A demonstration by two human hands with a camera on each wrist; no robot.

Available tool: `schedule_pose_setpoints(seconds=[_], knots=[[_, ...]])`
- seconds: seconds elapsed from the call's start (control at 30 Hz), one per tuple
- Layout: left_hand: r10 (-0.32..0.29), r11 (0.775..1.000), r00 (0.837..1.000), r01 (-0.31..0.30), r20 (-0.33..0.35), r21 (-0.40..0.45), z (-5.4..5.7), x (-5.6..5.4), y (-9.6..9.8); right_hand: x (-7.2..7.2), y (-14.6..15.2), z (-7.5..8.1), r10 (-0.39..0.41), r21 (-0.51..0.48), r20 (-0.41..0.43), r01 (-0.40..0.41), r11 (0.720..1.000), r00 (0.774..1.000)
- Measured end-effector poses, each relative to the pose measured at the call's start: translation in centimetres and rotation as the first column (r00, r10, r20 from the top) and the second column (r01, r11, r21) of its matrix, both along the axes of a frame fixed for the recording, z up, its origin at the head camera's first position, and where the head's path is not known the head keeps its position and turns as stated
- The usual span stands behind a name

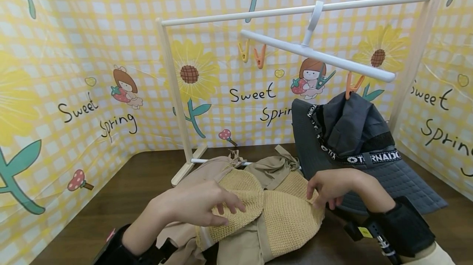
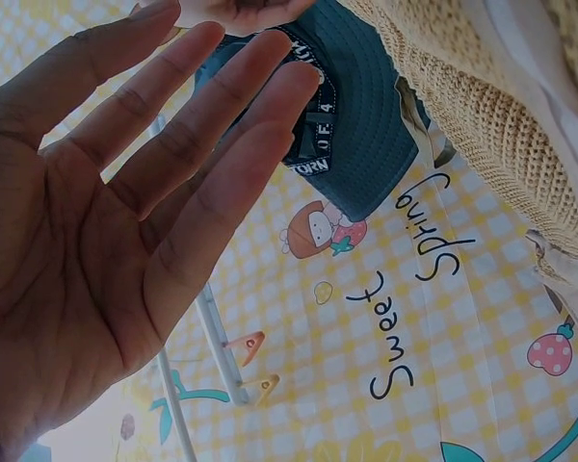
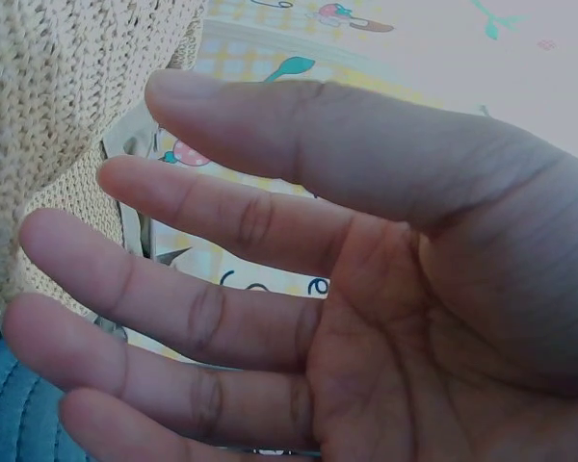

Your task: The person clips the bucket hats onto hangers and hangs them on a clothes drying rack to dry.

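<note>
Woven straw sun hats (image 1: 292, 220) with beige fabric ties lie in a pile on the table, overlapping one another. My left hand (image 1: 192, 203) is over the pile's left side, palm down; in the left wrist view its fingers are extended and the palm holds nothing. At the pile's right edge is my right hand (image 1: 336, 187), fingertips close to the straw brim. The right wrist view shows its fingers (image 3: 173, 298) relaxed and spread beside the weave. Just behind this hand, a dark grey bucket hat (image 1: 354, 129) hangs from an orange clothespin (image 1: 352, 85).
A white hanger (image 1: 314, 53) tilts down to the right from the rack's top rail (image 1: 236, 15). It carries several clothespins, including a yellow one (image 1: 244, 51) on the left. A patterned cloth (image 1: 122, 43) encloses the dark wooden table (image 1: 125, 187).
</note>
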State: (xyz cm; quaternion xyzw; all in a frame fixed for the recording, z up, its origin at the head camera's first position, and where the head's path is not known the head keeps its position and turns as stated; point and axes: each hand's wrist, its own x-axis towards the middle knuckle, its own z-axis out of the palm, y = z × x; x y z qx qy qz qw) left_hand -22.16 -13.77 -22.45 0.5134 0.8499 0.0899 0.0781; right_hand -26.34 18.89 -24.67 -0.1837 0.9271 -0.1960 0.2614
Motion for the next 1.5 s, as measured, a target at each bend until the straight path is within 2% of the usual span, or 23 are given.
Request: schedule_pose_setpoints(seconds=[0.27,0.5,1.33,1.5], knots=[[0.000,1.000,1.000,0.000,-0.002,-0.017,0.03,0.15,0.12,0.13,0.29,0.02,-0.021,0.005,0.013,0.020,1.000,1.000],[0.051,0.998,0.999,-0.050,0.011,-0.038,-0.04,0.21,0.29,0.08,0.47,0.12,-0.044,0.030,0.043,0.043,0.999,0.998],[0.036,0.998,0.998,-0.038,-0.055,-0.042,-0.11,0.48,0.45,-0.21,0.42,-0.47,-0.082,0.090,0.068,0.075,0.993,0.994],[0.031,0.999,0.999,-0.032,-0.039,-0.040,-0.05,0.43,0.38,-0.26,0.34,-0.64,-0.085,0.104,0.063,0.079,0.991,0.994]])
